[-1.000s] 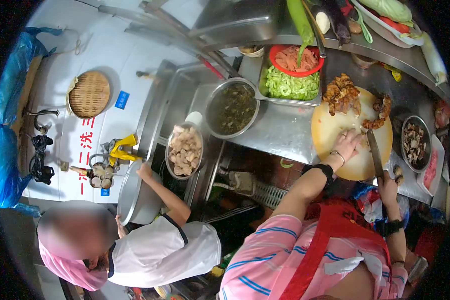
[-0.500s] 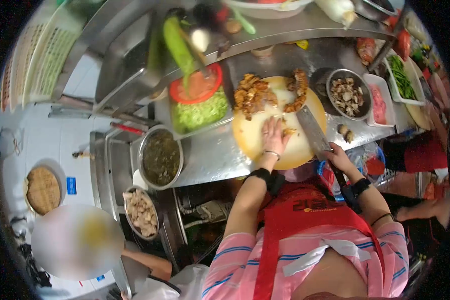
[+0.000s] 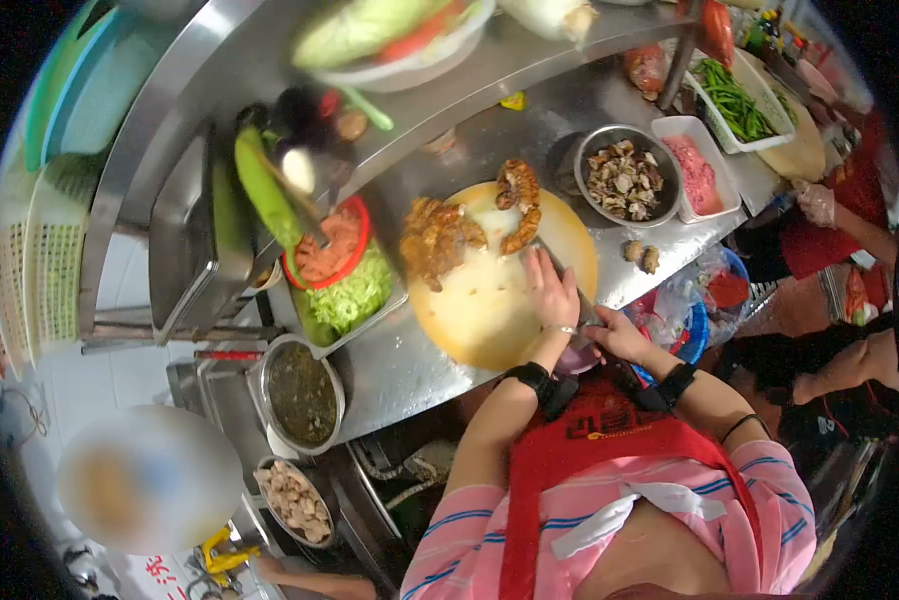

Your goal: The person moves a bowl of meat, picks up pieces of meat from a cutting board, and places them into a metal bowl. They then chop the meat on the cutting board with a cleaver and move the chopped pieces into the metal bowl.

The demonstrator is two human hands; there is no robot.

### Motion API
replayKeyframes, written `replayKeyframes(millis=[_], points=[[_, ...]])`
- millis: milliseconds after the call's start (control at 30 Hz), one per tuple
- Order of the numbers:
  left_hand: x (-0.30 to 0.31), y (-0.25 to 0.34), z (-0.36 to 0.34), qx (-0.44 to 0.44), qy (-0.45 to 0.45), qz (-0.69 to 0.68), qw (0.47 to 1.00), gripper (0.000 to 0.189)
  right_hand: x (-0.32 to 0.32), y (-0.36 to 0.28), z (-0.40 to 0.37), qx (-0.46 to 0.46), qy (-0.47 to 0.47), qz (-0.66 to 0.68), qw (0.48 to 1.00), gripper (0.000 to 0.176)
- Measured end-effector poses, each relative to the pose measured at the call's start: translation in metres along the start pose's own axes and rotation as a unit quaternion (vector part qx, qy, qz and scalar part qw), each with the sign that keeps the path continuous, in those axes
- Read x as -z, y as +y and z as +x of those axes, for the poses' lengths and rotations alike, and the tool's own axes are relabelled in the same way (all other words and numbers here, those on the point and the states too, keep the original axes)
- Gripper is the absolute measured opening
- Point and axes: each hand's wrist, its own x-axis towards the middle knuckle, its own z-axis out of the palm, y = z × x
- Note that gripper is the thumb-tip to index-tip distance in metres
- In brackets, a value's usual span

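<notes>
My right hand [image 3: 618,335] is wrapped round the handle of a cleaver, whose blade [image 3: 586,308] lies over the right side of the round yellow chopping board [image 3: 460,325]. Flat fingers of my left hand [image 3: 552,295] rest at the blade and partly cover it. Beyond the fingertips is a curved strip of browned meat [image 3: 519,205]. A larger heap of browned meat pieces [image 3: 435,240] sits at the board's upper left. Small crumbs dot the board between them.
Left of the board are shredded greens [image 3: 350,292], a red-rimmed basket [image 3: 358,262] and a bowl of dark liquid [image 3: 305,395]. Rightward stand a bowl of chopped pieces [image 3: 625,180] and a tray of pink meat [image 3: 695,172]. A steel shelf [image 3: 530,65] overhangs the back. Other people are on both sides.
My left hand has gone from lying on the bare board to the cleaver blade. The cleaver has come closer to that hand. The whole view has also turned and shifted.
</notes>
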Motion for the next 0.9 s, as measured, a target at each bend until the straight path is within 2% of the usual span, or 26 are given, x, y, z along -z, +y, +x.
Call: replayKeyframes(millis=[33,100,133,167,233,267,300,333,400,433,500,533,600,633,700,833,867,900], points=[[-0.001,0.014,0.010,-0.039,-0.003,-0.010,0.999,0.056,0.001,-0.019,-0.010,0.002,0.012,0.005,1.000,0.022],[-0.004,0.054,0.046,-0.108,-0.016,-0.050,0.993,0.056,0.013,-0.056,-0.025,0.043,0.138,-0.045,0.988,0.020],[-0.007,0.074,0.065,-0.151,-0.025,-0.095,0.984,0.057,0.023,-0.064,-0.028,0.125,0.207,-0.122,0.963,0.019],[-0.014,0.085,0.085,-0.212,-0.021,-0.065,0.975,0.056,0.035,-0.073,-0.030,0.202,0.273,-0.199,0.919,0.019],[-0.036,0.096,0.113,-0.193,0.005,0.111,0.975,0.044,0.056,-0.100,-0.047,0.102,0.318,-0.090,0.938,0.017],[-0.040,0.096,0.115,-0.203,0.002,0.104,0.974,0.044,0.064,-0.105,-0.057,0.180,0.369,-0.153,0.899,0.014],[-0.042,0.097,0.117,-0.200,-0.054,0.058,0.977,0.037,0.077,-0.104,-0.067,0.149,0.375,-0.094,0.910,0.012],[-0.042,0.102,0.115,-0.196,-0.113,0.015,0.974,0.034,0.088,-0.098,-0.075,0.173,0.394,-0.103,0.897,0.011],[-0.047,0.118,0.088,-0.051,-0.324,0.078,0.941,0.026,0.108,-0.082,-0.095,0.187,0.430,-0.126,0.874,0.007],[-0.058,0.110,0.073,-0.068,-0.371,0.103,0.920,0.021,0.109,-0.085,-0.110,0.162,0.424,-0.084,0.887,0.006],[-0.081,0.085,0.043,-0.196,-0.346,0.106,0.912,0.030,0.121,-0.064,-0.126,0.152,0.424,-0.040,0.892,0.007],[-0.085,0.081,0.035,-0.200,-0.350,0.103,0.909,0.030,0.122,-0.059,-0.133,0.150,0.430,-0.039,0.890,0.007],[-0.095,0.080,0.022,-0.291,-0.245,0.151,0.912,0.037,0.124,-0.049,-0.148,0.156,0.435,-0.012,0.887,0.008],[-0.100,0.081,0.022,-0.293,-0.249,0.149,0.911,0.037,0.127,-0.042,-0.154,0.153,0.438,-0.011,0.886,0.008],[-0.108,0.080,0.024,-0.217,-0.347,0.181,0.894,0.039,0.133,-0.026,-0.162,0.116,0.443,-0.021,0.889,0.009],[-0.123,0.063,0.025,-0.253,-0.286,0.182,0.906,0.038,0.138,-0.002,-0.163,0.140,0.468,-0.070,0.870,0.012],[-0.121,0.062,0.023,-0.249,-0.283,0.187,0.907,0.038,0.140,0.002,-0.163,0.142,0.462,-0.069,0.873,0.012],[-0.113,0.065,0.021,-0.196,-0.259,0.132,0.936,0.037,0.140,0.002,-0.163,0.115,0.451,-0.078,0.882,0.013]])
